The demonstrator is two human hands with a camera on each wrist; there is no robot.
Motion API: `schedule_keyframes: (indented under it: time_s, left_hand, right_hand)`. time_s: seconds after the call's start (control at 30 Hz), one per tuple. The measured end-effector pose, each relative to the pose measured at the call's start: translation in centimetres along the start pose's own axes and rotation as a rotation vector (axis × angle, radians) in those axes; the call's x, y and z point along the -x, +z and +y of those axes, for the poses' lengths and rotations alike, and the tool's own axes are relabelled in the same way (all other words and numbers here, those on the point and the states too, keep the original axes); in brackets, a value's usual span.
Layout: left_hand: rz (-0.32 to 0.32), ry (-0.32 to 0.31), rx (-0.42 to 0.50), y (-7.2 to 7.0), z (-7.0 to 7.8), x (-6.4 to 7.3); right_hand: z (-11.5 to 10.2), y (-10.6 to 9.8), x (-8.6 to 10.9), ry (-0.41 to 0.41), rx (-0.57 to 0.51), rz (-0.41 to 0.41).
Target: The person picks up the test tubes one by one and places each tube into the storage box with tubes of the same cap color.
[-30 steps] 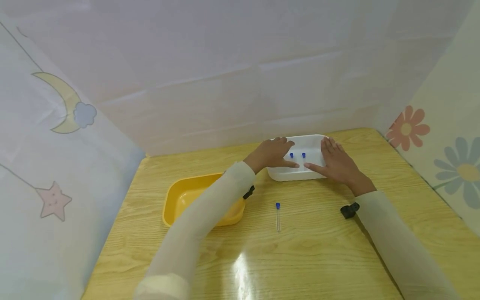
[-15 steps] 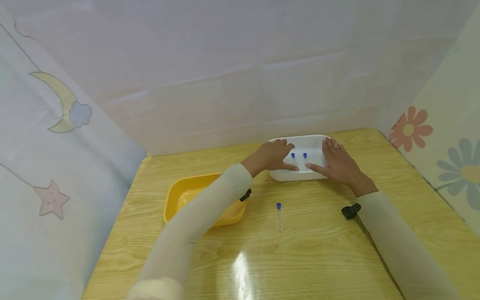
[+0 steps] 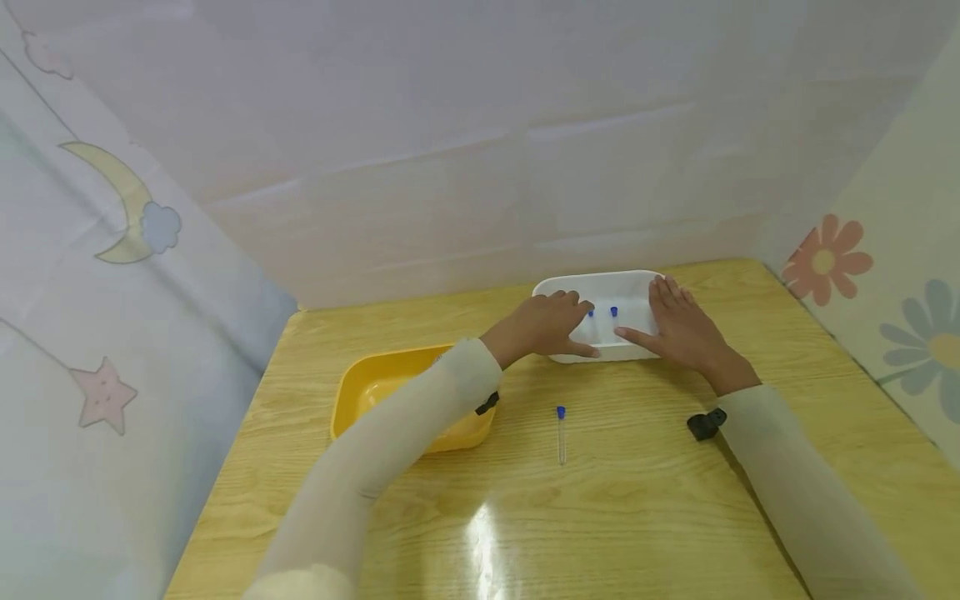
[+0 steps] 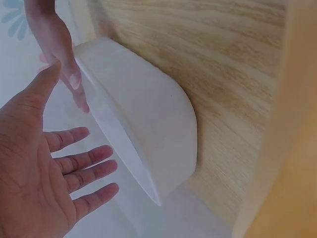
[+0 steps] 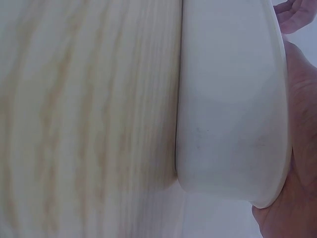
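Observation:
A white plastic tub [image 3: 633, 287] stands towards the back of the table, with two blue-capped clear tubes [image 3: 613, 312] inside; the left one is partly hidden by fingers. My left hand [image 3: 546, 325] hovers over the tub's left part, and in the left wrist view its fingers are spread, holding nothing. Across the right end of the tub lies my right hand [image 3: 686, 329], fingers straight, thumb pointing left along the front rim; in the right wrist view it touches the rim. Another blue-capped tube [image 3: 562, 437] lies on the wood in front of the tub.
Left of the tub is a yellow tub [image 3: 358, 392], partly covered by my left sleeve [image 3: 382, 450]. The wooden table [image 3: 637, 500] meets a pale cloth wall [image 3: 420, 208] at the back. Light glares off the tabletop near the front.
My left hand has lifted slightly off the tub's left rim and shifted a little nearer, uncovering the far left corner. The right hand stays at the right end.

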State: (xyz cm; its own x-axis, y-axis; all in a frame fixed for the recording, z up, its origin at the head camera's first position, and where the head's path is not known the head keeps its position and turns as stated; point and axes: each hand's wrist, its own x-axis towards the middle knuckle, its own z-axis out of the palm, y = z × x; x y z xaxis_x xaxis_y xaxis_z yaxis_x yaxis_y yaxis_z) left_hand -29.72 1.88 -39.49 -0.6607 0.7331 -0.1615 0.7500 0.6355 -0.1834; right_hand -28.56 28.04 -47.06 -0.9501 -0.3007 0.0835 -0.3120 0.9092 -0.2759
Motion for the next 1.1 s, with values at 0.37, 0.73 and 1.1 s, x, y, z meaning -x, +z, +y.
schedule_keyframes:
  time_s: [0.37, 0.73, 1.1]
  left_hand:
    - [-0.003, -0.004, 0.030, 0.2, 0.8, 1.1]
    - [-0.019, 0.016, 0.035, 0.7, 1.5, 2.2]
    - [-0.050, 0.010, 0.029, -0.4, 2.0, 3.7]
  right_hand:
    - [0.2, 0.0, 0.1, -0.001, 0.007, 0.003]
    - [-0.1, -0.4, 0.1, 0.001, -0.007, -0.001]
    - [-0.1, -0.3, 0.1, 0.006, -0.019, -0.023]
